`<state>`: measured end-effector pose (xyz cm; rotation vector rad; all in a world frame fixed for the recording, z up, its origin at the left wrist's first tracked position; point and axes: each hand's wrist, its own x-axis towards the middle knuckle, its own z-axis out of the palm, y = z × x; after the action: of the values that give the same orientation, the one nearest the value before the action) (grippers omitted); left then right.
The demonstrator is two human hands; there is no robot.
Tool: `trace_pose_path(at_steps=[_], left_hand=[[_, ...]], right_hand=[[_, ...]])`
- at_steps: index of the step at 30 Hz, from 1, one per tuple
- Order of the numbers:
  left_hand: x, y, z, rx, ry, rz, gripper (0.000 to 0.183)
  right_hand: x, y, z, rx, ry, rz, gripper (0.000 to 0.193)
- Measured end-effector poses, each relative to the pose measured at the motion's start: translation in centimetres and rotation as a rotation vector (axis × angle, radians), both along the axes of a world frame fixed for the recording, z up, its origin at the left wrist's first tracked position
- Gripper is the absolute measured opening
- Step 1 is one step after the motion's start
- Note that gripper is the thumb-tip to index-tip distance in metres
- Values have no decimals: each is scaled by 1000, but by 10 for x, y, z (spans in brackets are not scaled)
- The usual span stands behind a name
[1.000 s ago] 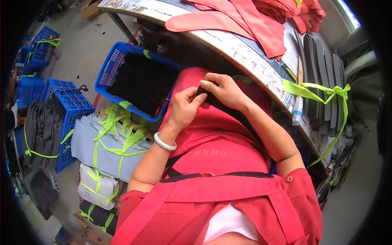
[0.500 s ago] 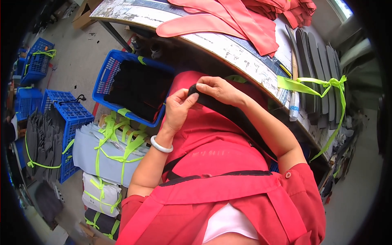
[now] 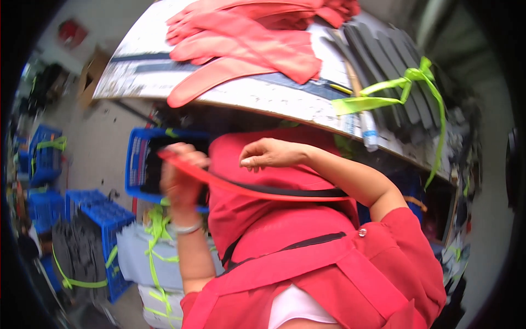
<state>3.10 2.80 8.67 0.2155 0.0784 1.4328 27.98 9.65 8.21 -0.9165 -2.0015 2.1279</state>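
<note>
- The left hand (image 3: 185, 174), blurred, has its fingers closed on one end of a long red-and-black strip (image 3: 257, 191).
- The strip stretches across the lap of the red apron (image 3: 285, 225) toward the right forearm.
- The right hand (image 3: 271, 153) hangs above the strip, fingers loosely bent, gripping nothing visible.

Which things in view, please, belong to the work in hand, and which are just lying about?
Belonging: red-and-black strip; left hand, gripping it; right hand, curled nearby.

Apparently lying about: coral fabric pieces and dark grey strips on the table; nearest blue basket; pale grey bundle.
</note>
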Motion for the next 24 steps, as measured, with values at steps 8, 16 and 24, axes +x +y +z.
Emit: trace_pose_path(at_steps=[8,16,24], left_hand=[[-121,-85,207,155,1108,1163,41],[-6,-7,95,38,1305,-9,24],[-4,-15,72,20,1240,-119,27]], right_hand=[[150,86,-27,1051,-352,-977,20],[197,94,-51,1275,-695,-861,14],[61,-16,40,790,105,-735,12]])
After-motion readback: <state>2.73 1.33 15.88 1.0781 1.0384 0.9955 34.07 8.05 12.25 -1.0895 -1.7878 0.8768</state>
